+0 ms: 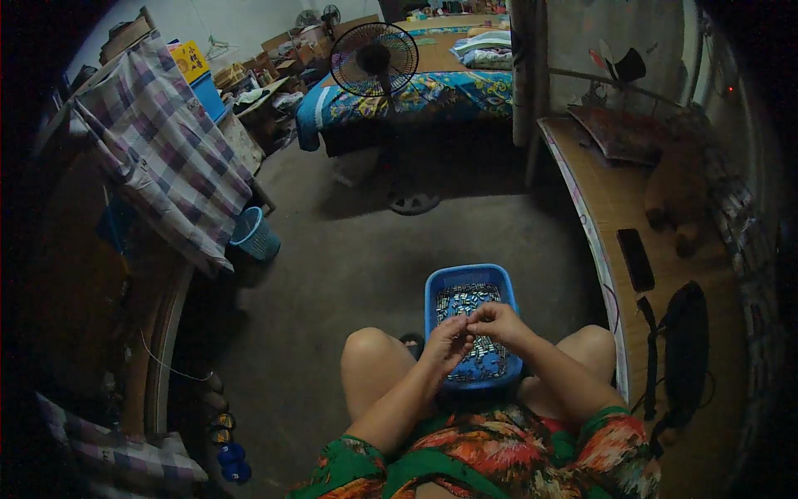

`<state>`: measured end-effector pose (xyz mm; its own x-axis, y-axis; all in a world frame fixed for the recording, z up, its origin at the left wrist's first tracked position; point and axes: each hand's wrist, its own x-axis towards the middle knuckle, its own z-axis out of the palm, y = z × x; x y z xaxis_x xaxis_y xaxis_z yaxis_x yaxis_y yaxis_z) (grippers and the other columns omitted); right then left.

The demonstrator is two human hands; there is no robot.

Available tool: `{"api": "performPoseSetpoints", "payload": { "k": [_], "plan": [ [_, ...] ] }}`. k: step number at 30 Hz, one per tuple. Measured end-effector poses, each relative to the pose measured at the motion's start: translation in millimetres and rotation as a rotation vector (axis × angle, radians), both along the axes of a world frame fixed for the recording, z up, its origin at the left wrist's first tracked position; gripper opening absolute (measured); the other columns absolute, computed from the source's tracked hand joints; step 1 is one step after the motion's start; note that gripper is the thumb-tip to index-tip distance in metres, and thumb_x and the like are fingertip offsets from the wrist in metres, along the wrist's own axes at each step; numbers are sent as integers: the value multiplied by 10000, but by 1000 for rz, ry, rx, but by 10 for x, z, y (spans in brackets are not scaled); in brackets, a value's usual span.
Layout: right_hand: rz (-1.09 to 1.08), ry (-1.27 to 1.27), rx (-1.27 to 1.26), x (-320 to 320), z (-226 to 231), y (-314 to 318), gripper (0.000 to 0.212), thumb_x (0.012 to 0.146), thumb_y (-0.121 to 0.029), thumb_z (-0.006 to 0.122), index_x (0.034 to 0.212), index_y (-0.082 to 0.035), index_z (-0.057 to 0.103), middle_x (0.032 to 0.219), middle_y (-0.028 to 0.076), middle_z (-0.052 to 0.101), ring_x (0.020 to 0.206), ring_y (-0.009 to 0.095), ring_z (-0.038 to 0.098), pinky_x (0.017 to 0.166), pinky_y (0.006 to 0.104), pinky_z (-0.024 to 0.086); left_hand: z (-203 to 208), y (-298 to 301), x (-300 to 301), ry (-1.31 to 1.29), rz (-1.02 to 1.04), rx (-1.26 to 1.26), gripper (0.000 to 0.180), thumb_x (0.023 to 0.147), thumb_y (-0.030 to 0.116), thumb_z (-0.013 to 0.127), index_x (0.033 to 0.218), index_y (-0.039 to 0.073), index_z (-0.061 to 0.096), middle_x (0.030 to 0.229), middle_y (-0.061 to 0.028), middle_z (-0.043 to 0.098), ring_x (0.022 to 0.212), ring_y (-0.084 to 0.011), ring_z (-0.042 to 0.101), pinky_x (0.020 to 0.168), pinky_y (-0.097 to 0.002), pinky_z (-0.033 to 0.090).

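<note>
A blue plastic basin (429,312) stands between my knees, with many small shiny metal cylinders (474,295) spread over its bottom. Above it my left hand (449,341) and my right hand (501,326) meet at the fingertips. The thumb and fingers of each hand are pinched together. Whatever is between them is too small to make out, and the hands hide part of the basin's contents.
A standing fan (374,60) is in front of a bed (449,87). On the right, a bench (611,191) bears a dark phone (636,259) and a black bag (686,353). To the left are a light-blue wastebasket (256,235), a checked cloth (166,141) and shoes (233,461).
</note>
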<state>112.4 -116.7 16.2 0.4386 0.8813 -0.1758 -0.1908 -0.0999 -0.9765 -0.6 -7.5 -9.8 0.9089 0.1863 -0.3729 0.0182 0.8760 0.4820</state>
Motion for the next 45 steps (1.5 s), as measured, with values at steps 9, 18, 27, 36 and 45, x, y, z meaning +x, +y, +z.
{"api": "performPoseSetpoints", "payload": {
  "k": [9,18,27,36,45],
  "plan": [
    [30,297,-150,73,215,-20,227,749,-221,627,858,-41,542,701,14,537,587,82,467,466,199,347,162,-4,-24,-16,45,-29,175,820,244,539,850,73,516,693,-11,512,576,-103,477,476,-195,376],
    [-26,428,-159,87,139,-13,117,795,-162,546,856,-76,499,696,3,492,511,71,401,422,172,305,60,39,-22,-30,-19,-34,219,832,278,520,884,66,507,732,-53,518,600,-122,455,469,-208,350],
    [-35,788,-320,125,-578,53,119,806,-145,501,778,-32,522,659,55,534,562,132,525,450,240,445,23,137,-1,32,134,-58,245,815,300,545,837,61,496,718,-78,526,564,-117,456,465,-218,360],
    [-36,451,-154,79,-212,36,118,841,-174,484,864,-64,518,662,4,523,564,80,493,443,210,391,38,120,-13,34,136,-4,265,822,312,529,880,58,482,736,-91,522,586,-132,462,470,-217,364],
    [-29,388,-144,50,-32,22,159,811,-182,535,900,-50,546,691,-13,510,567,66,452,457,197,355,-27,93,9,13,126,-5,242,822,290,531,869,54,502,734,-87,538,576,-134,469,471,-216,371]
  ]
}}
